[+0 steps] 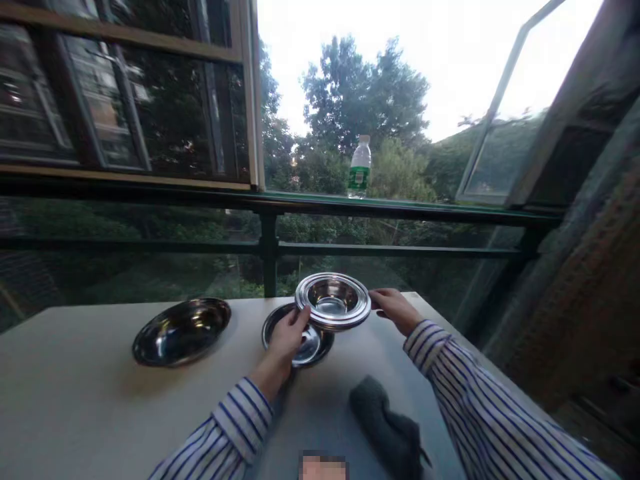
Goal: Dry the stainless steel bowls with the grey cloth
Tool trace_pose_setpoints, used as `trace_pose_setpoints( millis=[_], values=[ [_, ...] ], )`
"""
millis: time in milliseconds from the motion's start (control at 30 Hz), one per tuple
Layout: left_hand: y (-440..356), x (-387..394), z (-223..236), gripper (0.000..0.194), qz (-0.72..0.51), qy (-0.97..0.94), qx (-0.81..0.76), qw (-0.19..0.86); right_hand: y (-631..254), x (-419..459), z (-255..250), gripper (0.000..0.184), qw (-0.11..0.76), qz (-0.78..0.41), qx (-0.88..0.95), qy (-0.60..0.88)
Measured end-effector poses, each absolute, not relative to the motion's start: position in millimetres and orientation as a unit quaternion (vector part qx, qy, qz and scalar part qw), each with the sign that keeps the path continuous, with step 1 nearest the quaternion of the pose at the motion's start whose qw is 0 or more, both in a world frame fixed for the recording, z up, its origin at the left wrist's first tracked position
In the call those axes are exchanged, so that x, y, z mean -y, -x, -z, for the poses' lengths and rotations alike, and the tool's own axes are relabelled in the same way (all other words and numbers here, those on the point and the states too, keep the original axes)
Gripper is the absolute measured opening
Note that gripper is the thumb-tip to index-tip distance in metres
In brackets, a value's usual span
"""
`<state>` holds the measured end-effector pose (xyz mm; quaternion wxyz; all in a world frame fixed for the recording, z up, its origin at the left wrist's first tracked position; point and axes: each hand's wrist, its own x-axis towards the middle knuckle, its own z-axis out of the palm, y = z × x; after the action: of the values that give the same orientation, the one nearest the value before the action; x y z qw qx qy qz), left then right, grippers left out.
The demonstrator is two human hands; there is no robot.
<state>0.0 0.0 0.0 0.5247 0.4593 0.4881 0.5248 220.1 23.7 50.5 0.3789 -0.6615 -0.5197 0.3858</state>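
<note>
Bowl [332,308], wide-rimmed and metal, is held up over the worktop [70,393], between the hands and with no long axis. The left hand [287,339] grips its near-left rim; the right hand [399,311] is at its right edge, whether pinching I cannot tell. Directly below, partly covered, sits a second bowl [313,350]. Leftward lies a larger basin [183,333]; nearer, a dark cloth [385,423]; beyond, a bottle [359,168].

We see a basin [183,337] left of a bowl [316,347] near the desk's [75,387] far edge, our held dish [331,305] overlapping the bowl, a cloth [385,420] toward the right edge, a bottle [359,170] on the railing [430,211] behind.
</note>
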Motion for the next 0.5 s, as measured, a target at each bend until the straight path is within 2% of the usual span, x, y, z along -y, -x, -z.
trace_pose_setpoints(
  millis=[500],
  values=[
    [58,6,8,0.053,-0.521,-0.503,-0.472,0.504,-174,-24,-40,0.030,0.312,-0.405,0.552,0.659]
  ],
)
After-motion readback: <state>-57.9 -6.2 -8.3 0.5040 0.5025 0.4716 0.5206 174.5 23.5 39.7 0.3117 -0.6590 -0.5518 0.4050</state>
